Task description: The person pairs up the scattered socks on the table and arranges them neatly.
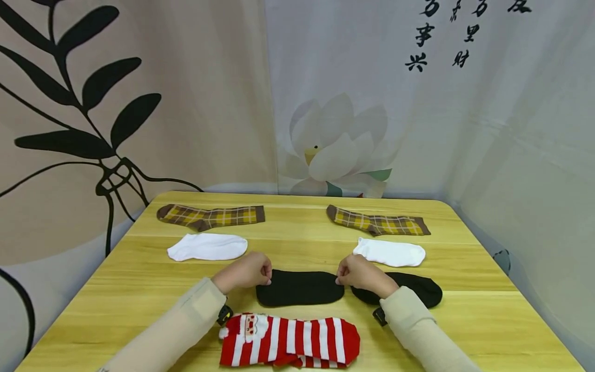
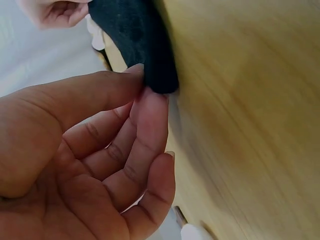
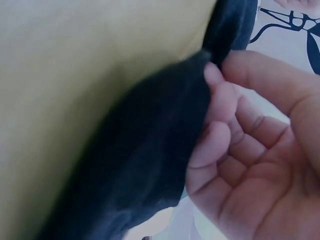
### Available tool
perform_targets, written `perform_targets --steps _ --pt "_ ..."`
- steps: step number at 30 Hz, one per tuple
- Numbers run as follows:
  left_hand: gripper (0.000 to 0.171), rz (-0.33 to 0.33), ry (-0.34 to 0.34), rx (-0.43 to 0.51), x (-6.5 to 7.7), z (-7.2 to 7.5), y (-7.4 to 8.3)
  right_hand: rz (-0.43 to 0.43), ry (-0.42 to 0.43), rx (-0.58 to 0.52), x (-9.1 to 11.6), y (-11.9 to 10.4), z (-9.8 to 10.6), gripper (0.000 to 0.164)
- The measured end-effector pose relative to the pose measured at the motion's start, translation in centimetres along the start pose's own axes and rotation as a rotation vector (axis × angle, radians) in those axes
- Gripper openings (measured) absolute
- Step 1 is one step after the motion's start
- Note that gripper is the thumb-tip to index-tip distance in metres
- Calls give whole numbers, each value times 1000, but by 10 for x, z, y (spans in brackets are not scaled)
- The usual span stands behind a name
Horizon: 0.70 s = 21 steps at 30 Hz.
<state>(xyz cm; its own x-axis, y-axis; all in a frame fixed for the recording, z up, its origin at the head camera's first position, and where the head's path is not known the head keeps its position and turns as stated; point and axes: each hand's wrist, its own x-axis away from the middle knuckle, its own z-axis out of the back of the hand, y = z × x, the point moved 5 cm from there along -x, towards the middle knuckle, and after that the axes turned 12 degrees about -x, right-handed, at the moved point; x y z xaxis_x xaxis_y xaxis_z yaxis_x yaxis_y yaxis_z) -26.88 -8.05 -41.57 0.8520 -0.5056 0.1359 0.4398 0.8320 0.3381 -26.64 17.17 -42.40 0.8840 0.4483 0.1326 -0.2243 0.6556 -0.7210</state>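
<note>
A black sock (image 1: 299,288) stretches flat between my two hands in the head view. My left hand (image 1: 246,271) pinches its left end between thumb and forefinger, which the left wrist view shows close up on the dark fabric (image 2: 137,40). At the opposite end, my right hand (image 1: 365,275) pinches the corner with thumb and fingertips. A second black sock (image 1: 420,289) lies on the table under and beyond the right hand, which partly hides it. In the right wrist view this second sock (image 3: 145,140) fills the foreground, near the curled fingers.
Nearer me lies a red-and-white striped sock (image 1: 307,341) with a Santa face. Behind the hands are a white sock (image 1: 209,247) at left and another white sock (image 1: 391,252) at right. Farther back lie two plaid socks, left (image 1: 228,217) and right (image 1: 378,223), on the wooden table (image 1: 488,330).
</note>
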Motion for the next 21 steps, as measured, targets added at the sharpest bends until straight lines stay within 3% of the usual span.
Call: perform_targets --steps 8,15,21 --pt "20 38 -27 -31 0 -3 -1 -33 34 35 2 -4 -4 12" --pt "18 34 -64 -53 2 1 3 45 80 176 9 -8 -8 6" --pt "10 86 -127 -103 7 14 9 92 118 227 19 -12 -5 11"
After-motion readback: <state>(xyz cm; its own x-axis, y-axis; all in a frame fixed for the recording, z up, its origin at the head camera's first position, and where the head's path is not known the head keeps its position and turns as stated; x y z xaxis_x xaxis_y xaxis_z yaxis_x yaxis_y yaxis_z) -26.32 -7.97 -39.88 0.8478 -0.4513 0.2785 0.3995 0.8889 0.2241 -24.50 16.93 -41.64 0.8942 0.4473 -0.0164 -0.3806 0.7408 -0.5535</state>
